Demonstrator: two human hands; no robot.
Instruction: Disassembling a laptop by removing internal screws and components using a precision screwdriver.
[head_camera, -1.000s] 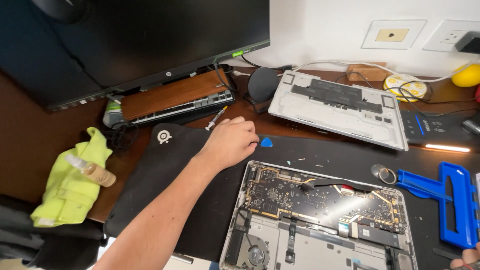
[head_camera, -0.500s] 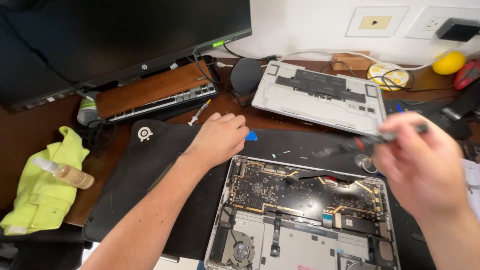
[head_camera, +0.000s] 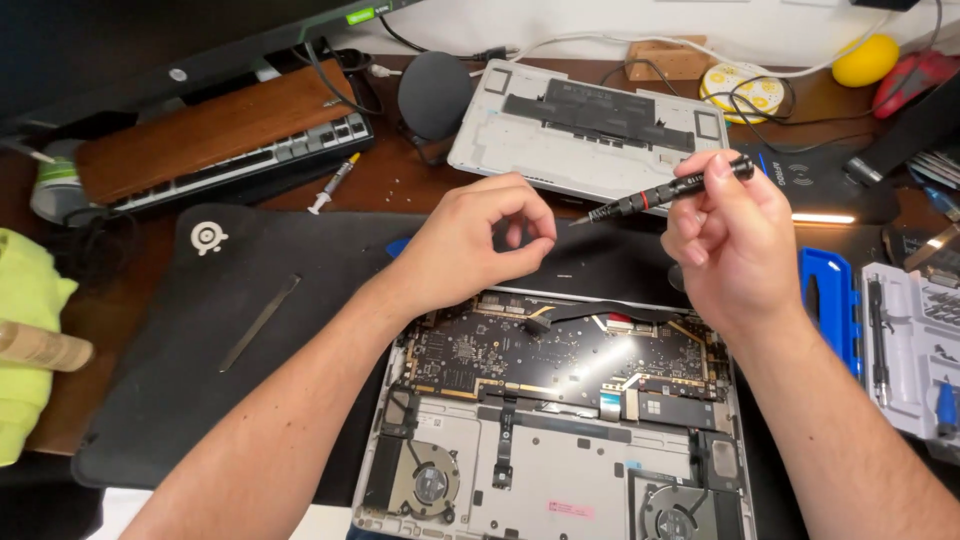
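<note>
My right hand (head_camera: 735, 240) grips a thin black precision screwdriver (head_camera: 665, 192) with a red band, its tip pointing left toward my left hand (head_camera: 478, 243). The left hand's thumb and fingers are curled together in a pinch just short of that tip; whether something tiny sits between them I cannot tell. Both hands hover above the rear edge of an opened laptop (head_camera: 560, 420), whose dark circuit board, two fans and ribbon cables lie exposed. The laptop rests on a black mat (head_camera: 250, 340).
The removed silver bottom cover (head_camera: 590, 135) lies behind the hands. A metal pry tool (head_camera: 258, 322) rests on the mat at left. Keyboard with wooden wrist rest (head_camera: 215, 140), small syringe (head_camera: 332, 184), round dark speaker (head_camera: 434, 94), blue tool case (head_camera: 828, 305) and white bit tray (head_camera: 915, 345) at right.
My left hand lifted off the mat and curled into a pinch. My right hand came in from the right with the screwdriver and brought its tip close to the left fingers.
</note>
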